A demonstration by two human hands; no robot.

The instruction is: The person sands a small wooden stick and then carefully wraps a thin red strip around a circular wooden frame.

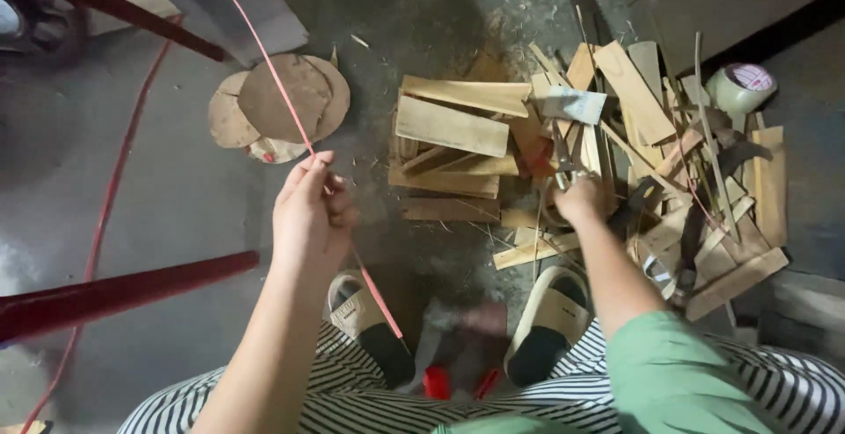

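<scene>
Looking down, I see a heap of wood scraps spread on the concrete floor ahead of my sandals, with a tape roll at the far right edge and round cardboard discs lying to the left. Red bars cross the left side, one low, one up top. My left hand is raised, palm away, grip pinched narrow on a thin pink strip that runs up and away to the left and down past my wrist. My right hand reaches into the heap, grip closed round the handles of pliers, the jaws pointing away, over the scraps.
</scene>
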